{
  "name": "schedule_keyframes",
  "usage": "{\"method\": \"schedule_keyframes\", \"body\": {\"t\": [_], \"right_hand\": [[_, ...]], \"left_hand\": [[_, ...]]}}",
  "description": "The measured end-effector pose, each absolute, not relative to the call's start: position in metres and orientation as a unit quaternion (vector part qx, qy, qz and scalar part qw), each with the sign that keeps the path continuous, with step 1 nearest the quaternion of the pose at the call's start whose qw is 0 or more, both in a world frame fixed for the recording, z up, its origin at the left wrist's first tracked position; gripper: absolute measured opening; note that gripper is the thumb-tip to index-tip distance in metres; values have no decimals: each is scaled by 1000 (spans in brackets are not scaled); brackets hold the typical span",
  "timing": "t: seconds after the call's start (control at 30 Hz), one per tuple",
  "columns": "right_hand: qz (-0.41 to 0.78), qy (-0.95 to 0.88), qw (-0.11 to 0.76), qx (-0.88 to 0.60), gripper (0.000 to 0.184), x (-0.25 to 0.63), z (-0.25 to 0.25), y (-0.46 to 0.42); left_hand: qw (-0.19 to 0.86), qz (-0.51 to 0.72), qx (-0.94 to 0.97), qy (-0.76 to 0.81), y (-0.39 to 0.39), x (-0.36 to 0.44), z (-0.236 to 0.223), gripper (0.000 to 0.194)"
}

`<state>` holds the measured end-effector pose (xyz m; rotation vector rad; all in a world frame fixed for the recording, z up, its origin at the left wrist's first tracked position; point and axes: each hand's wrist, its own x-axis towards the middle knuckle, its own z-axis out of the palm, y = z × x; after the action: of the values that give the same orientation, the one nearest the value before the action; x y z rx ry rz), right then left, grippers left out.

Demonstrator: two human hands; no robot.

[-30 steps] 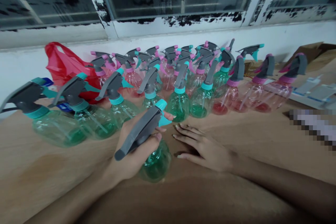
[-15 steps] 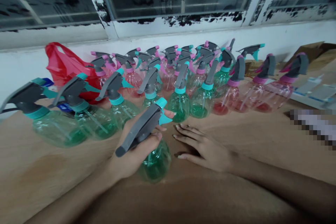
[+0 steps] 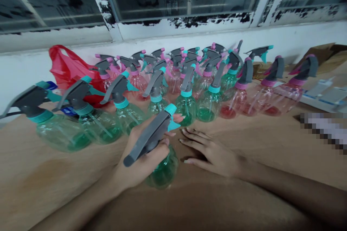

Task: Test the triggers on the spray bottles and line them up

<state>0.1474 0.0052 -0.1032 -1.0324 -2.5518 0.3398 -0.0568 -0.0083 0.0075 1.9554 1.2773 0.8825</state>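
Observation:
My left hand (image 3: 146,158) is wrapped round the neck of a green spray bottle (image 3: 164,171) with a grey and teal trigger head. The bottle stands on the wooden table (image 3: 203,202) with green liquid low inside. Flat on the table to its right lies my right hand (image 3: 214,153), fingers spread and holding nothing. Just behind both hands runs a front row of more spray bottles, among them a green spray bottle (image 3: 185,106) and a pink spray bottle (image 3: 238,97).
Several pink and green spray bottles crowd the back near the wall. A red plastic bag (image 3: 70,68) sits at the back left. Cardboard (image 3: 322,57) and pale boxes (image 3: 325,92) lie at the right. A pixelated patch covers something at the right edge.
My left hand and the spray bottle in it have shifted slightly to the right. My right hand has stayed in place.

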Motion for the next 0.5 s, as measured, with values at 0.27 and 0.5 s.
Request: {"method": "schedule_keyframes", "body": {"t": [0.27,0.5], "right_hand": [[122,-905,173,-370,57,147,-102,5],[122,-905,170,-371,57,147,-102,5]], "left_hand": [[387,307,744,449,-7,-59,13,51],[377,274,763,448,-6,-62,17,51]]}}
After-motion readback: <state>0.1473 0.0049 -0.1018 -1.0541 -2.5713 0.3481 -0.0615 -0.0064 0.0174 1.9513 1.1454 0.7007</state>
